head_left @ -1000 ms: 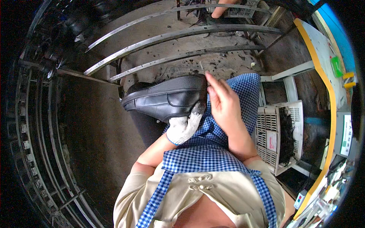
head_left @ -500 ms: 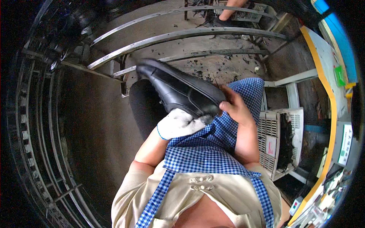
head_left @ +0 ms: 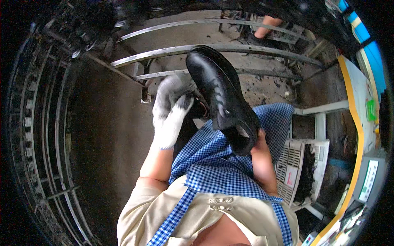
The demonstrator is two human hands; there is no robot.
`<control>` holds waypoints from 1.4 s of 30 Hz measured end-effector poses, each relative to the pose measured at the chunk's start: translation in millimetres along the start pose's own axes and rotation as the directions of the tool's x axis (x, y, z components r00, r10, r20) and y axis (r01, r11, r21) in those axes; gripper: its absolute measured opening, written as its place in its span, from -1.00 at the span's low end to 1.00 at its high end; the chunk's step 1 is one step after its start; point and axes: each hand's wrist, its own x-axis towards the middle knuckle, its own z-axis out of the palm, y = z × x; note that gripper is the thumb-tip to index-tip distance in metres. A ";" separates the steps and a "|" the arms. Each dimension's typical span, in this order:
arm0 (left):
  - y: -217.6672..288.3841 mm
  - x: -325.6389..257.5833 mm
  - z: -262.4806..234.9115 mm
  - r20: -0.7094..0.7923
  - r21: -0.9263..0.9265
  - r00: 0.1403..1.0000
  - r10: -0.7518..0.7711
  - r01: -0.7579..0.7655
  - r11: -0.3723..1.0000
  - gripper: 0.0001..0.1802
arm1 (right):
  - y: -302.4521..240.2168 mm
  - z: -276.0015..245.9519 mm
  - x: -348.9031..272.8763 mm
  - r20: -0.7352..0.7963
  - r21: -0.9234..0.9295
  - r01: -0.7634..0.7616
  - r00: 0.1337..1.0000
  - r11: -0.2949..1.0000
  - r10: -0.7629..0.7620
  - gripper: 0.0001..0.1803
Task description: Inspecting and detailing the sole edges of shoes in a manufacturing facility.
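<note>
I see the gloved left hand (head_left: 170, 108) raised, just left of the black shoe (head_left: 217, 88) and apart from it; half a second ago it cradled that shoe, whose toe now points straighter far. The right hand (head_left: 260, 144) grasps the near heel; the left's blurred grip I can't tell.

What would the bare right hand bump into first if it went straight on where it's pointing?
Probably the black, round-toed leather shoe: the bare right hand is touching its heel end. Depth beyond that is unclear.
</note>
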 end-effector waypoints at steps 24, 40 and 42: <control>-9.3 4.9 16.7 0.572 0.112 0.817 -0.075 0.013 0.994 -0.25 | -128.9 167.9 -18.8 0.800 -0.598 0.739 0.576 -0.311 -0.170 -0.72; 1.4 -7.4 13.6 0.524 0.085 0.823 -0.220 0.207 0.975 -0.24 | -118.4 170.2 -51.8 0.684 -0.714 0.586 0.700 -0.384 -0.205 -0.65; 0.4 -9.3 13.1 0.530 0.104 0.822 -0.211 0.184 0.977 -0.25 | -119.6 169.9 -52.0 0.693 -0.708 0.619 0.702 -0.340 -0.166 -0.64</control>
